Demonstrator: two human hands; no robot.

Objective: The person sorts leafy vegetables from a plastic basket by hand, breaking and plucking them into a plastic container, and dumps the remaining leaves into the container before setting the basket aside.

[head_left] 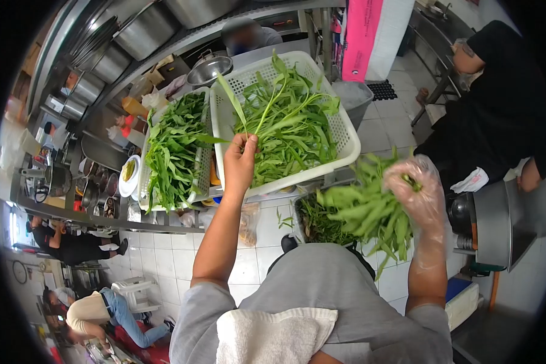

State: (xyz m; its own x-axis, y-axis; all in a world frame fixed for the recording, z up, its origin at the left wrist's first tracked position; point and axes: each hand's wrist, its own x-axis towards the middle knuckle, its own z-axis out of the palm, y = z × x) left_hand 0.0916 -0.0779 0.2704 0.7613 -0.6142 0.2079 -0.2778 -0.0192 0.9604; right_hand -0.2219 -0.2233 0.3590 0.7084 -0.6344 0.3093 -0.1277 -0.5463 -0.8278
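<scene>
My bare left hand (240, 160) pinches the stem of a long leafy green sprig (272, 109) over the near left side of a large white perforated basket (352, 144). Loose leafy greens (300, 145) lie heaped inside that basket. Gloved in clear plastic, my right hand (414, 185) is closed round a thick bunch of leafy greens (364, 203), whose leaves hang down to the left and are partly blurred. Below the bunch, a dark bin (297, 215) on the floor holds more leaves and stems. A narrower white basket (144, 182) piled with greens stands left of the large one.
Steel pots (145, 30) line a shelf at upper left. A metal bowl (210, 70) sits behind the baskets, near a person. A grey bin (355, 100) stands beyond the large basket. At right, a person in black (497, 103) is close by. Other people are at lower left.
</scene>
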